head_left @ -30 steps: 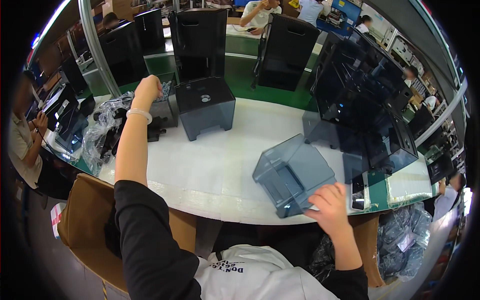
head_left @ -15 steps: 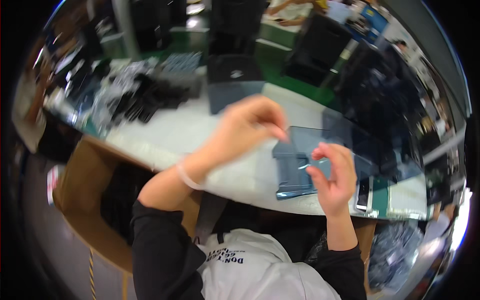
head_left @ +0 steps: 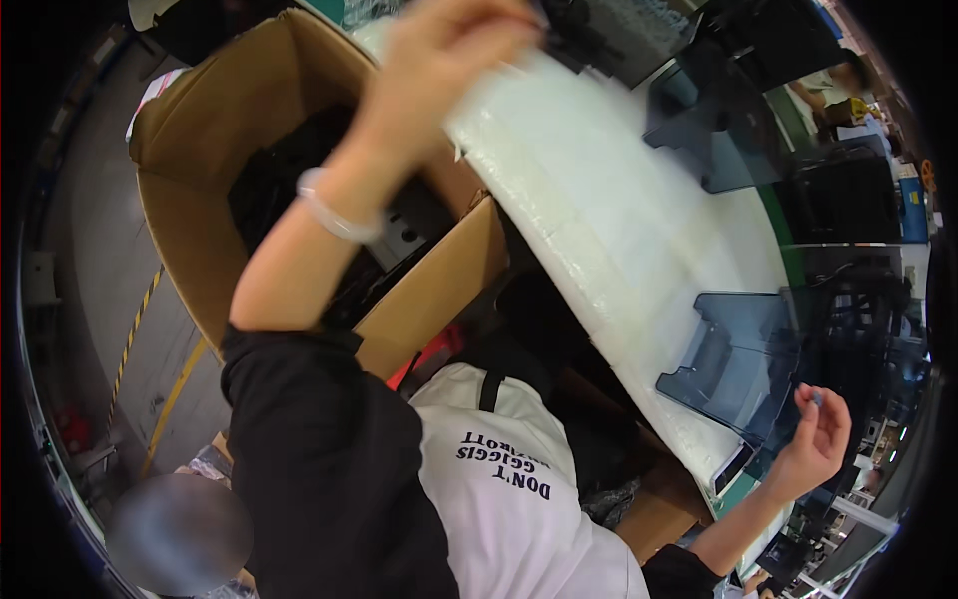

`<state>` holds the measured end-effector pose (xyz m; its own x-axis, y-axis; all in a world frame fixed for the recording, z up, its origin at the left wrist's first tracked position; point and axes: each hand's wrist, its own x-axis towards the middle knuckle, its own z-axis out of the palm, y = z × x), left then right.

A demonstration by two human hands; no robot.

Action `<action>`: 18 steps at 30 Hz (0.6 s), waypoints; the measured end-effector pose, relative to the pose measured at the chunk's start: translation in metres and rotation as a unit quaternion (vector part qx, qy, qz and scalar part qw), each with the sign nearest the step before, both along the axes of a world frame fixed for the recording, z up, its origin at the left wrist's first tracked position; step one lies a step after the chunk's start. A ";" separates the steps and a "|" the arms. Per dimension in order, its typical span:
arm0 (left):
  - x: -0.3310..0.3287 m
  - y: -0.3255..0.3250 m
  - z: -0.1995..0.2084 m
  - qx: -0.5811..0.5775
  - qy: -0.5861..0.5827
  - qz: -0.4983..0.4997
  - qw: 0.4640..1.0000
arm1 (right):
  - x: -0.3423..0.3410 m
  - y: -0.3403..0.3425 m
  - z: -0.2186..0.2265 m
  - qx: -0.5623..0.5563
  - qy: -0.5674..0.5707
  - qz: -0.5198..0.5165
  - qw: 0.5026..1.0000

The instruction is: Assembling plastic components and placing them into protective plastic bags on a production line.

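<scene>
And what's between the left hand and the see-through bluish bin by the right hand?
In the head view, a stretch of white tabletop lies between the blurred left hand and the see-through bluish bin by the right hand.

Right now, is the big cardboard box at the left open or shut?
Open: no flaps close over the cardboard box, and dark contents show inside its brown walls.

A white-covered table (head_left: 619, 210) is slanting across a work area, a grey floor (head_left: 85, 260) spreading to its left, where a yellow line (head_left: 177, 396) and a black-and-yellow strip (head_left: 132, 344) are running; right of the table, a green surface (head_left: 781, 232) and a blue panel (head_left: 910, 207) are showing.
</scene>
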<state>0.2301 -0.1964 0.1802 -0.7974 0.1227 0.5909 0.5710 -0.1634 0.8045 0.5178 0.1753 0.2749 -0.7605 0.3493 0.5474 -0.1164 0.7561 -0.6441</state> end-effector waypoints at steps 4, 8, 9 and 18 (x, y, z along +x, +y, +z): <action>-0.039 -0.135 -0.103 -0.101 -0.176 0.207 0.957 | 0.027 0.049 0.025 -0.013 -0.074 -0.032 0.997; -0.009 -0.163 -0.204 -0.270 -0.262 0.151 0.914 | 0.023 0.049 0.036 0.024 -0.193 -0.025 0.981; 0.004 -0.154 -0.214 -0.281 -0.298 0.128 0.903 | 0.015 0.054 0.030 0.020 -0.196 -0.023 0.980; 0.052 -0.144 -0.313 -0.519 -0.273 -0.021 0.810 | -0.074 -0.020 0.024 0.155 -0.417 0.044 0.895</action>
<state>0.2821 -0.3406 -0.1330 -0.8878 0.3601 -0.2867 0.0946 0.7522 0.6521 0.4439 0.1552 0.2993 -0.9669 0.1969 -0.1621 0.2379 0.9252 -0.2957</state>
